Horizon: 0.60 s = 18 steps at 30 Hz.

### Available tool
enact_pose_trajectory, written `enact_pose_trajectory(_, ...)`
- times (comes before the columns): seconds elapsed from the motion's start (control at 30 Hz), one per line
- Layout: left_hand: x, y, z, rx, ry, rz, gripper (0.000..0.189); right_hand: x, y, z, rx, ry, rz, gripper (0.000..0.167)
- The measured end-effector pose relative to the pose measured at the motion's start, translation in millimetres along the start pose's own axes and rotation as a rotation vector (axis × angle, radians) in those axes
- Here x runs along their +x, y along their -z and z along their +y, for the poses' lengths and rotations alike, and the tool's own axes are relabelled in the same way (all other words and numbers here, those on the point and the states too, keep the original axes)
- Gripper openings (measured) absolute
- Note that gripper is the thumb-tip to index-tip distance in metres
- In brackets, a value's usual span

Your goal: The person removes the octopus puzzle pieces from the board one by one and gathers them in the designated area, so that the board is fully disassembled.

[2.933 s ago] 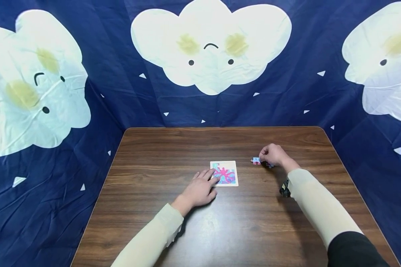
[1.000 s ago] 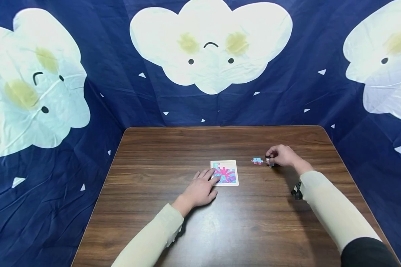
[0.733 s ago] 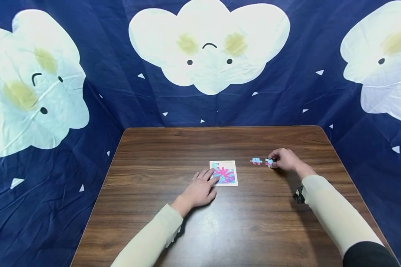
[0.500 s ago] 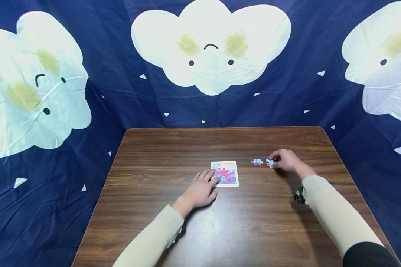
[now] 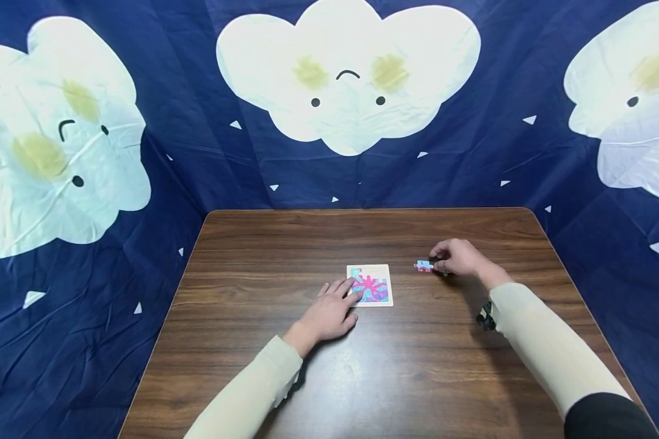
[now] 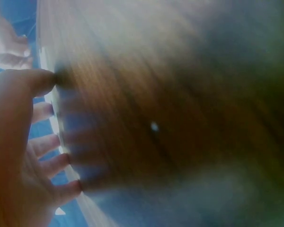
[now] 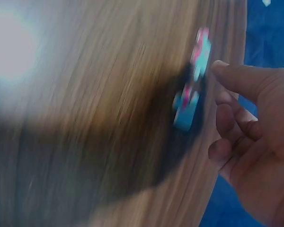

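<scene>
My left hand (image 5: 325, 312) lies flat with spread fingers, its fingertips over the left edge of a small framed jigsaw puzzle (image 5: 381, 292) with a pink octopus-like figure. Toward the top of that puzzle is a pale gap without picture. My right hand (image 5: 457, 258) hovers over two loose blue-and-pink jigsaw pieces. One piece (image 5: 423, 266) lies just left of its fingertips; the other (image 7: 186, 111) is mostly covered by the hand in the head view. In the right wrist view, thumb and loosely bent fingers stand apart with nothing between them.
A brown wood-grain table (image 5: 285, 244) bears everything. Dark blue cloth (image 5: 181, 152) printed with white clouds encloses its back and sides. A small dark device (image 5: 486, 317) sits on the right wrist.
My right hand went from the left piece to the right one, which it fingered, then let go and shifted slightly back left and up. The left hand and framed puzzle have stayed still.
</scene>
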State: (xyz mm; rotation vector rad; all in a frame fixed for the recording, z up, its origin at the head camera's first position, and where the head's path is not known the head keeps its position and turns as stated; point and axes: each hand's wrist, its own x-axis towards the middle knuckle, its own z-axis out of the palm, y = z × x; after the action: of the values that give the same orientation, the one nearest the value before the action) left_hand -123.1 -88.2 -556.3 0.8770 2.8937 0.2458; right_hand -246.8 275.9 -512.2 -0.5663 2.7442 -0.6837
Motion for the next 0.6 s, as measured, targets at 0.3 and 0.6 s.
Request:
enact_pose_trajectory(0.3,-1.9,-0.2,-2.4,-0.021,-0.014,0.013,0.056,27.0,-34,-63,0.008,0.151,-0.035,0.018)
enact_pose_trajectory(0.6,-2.7,-0.3,-3.7,-0.025,-0.013,-0.006,0.057,44.7,-66,-116,-0.035,0.118,-0.049,0.006)
